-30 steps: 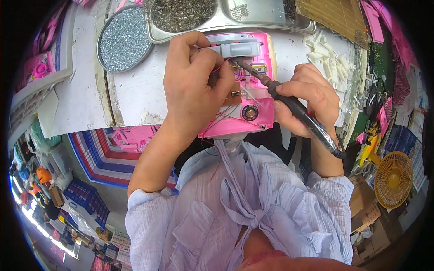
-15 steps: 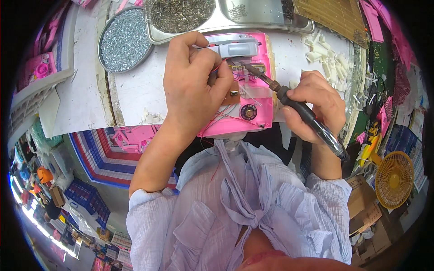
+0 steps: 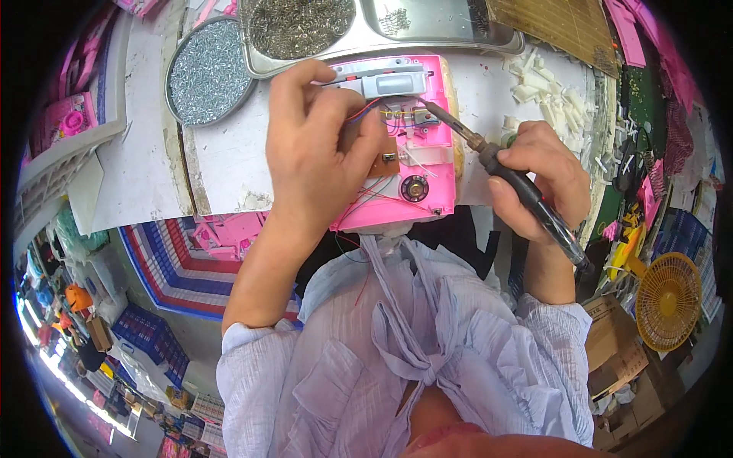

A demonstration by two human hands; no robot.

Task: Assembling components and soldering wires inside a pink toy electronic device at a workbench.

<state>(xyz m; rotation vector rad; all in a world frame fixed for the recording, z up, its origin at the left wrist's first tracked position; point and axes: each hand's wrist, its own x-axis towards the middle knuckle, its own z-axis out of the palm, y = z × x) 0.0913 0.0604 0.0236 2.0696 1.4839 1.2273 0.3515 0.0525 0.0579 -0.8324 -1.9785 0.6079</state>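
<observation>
Looks mid-job: left hand [image 3: 321, 153] pins the open pink toy housing [image 3: 405, 183] on the tabletop [image 3: 145, 175], right hand [image 3: 534, 179] fist-tight on the soldering iron [image 3: 504, 172], tip at the wiring, housing not closed yet.

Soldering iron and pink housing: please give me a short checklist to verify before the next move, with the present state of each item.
1. Right hand grips the soldering iron by its dark handle, away from the metal tip: ok.
2. Iron tip is on the wiring inside the pink housing, near the small metal parts: ok; whether it touches the exact joint: cannot tell.
3. Left hand holds the housing steady on the white table: ok.
4. Left fingers are apart from the iron tip: ok, though close.
5. Red wires under the left hand are free of the tip: cannot tell, the hand hides them.
6. Tray of small metal pieces stands apart from the work: ok.
</observation>
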